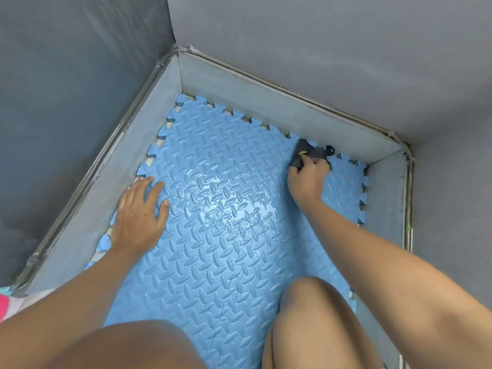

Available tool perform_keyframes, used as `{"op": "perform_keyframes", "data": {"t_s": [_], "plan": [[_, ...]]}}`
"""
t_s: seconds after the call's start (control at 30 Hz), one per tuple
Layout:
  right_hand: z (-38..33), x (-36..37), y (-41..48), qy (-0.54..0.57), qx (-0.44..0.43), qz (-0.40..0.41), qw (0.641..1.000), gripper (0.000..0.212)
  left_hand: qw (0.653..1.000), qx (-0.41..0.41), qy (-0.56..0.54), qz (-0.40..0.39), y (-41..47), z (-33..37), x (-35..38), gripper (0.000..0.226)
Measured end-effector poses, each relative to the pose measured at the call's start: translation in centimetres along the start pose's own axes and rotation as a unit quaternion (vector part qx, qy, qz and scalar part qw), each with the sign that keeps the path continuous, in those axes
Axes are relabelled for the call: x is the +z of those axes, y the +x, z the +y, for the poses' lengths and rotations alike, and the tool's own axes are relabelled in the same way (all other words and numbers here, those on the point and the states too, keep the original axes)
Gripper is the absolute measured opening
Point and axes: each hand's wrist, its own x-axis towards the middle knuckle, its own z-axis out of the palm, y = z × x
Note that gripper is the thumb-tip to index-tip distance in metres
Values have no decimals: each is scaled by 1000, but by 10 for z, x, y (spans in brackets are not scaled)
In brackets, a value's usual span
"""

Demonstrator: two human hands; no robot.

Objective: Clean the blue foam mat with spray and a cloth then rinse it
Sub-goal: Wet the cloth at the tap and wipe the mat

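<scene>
The blue foam mat [213, 235] with a diamond-plate pattern and jigsaw edges lies inside a low grey-walled enclosure. Its middle shines wet. My right hand [307, 179] is at the mat's far right corner, closed on a dark grey cloth [306, 153] that presses on the mat. My left hand [139, 214] lies flat, fingers spread, on the mat's left edge and holds nothing. No spray bottle is in view.
A low grey wall [266, 102] borders the mat on the far, left and right sides, with grey panels rising behind it. My two knees [314, 315] rest on the near part of the mat. A pink and white item [5, 304] shows at the left edge.
</scene>
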Motion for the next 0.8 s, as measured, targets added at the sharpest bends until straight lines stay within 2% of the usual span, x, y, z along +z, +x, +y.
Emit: {"op": "perform_keyframes", "data": {"t_s": [0.13,0.23,0.3,0.4,0.53,0.67,0.8], "plan": [[-113,62,-30,45,-120,-69,989,39,1000,-3,-11,11,0,1,-1,53],[-172,95,-57,25,-221,-131,966,37,1000,-2,-15,20,0,1,-1,51],[-184,103,-66,-17,-269,-148,952,34,1000,-2,-16,22,0,0,0,50],[-163,93,-55,-41,-287,-128,949,39,1000,-3,-18,19,0,-1,1,50],[-84,47,-12,-43,-227,-73,970,39,1000,-6,-19,15,-1,-1,0,52],[32,-20,20,-71,-92,-10,993,45,1000,-11,-20,4,-1,2,-2,55],[114,-70,18,-74,52,30,995,43,1000,-12,-20,-1,-1,2,-4,56]]}}
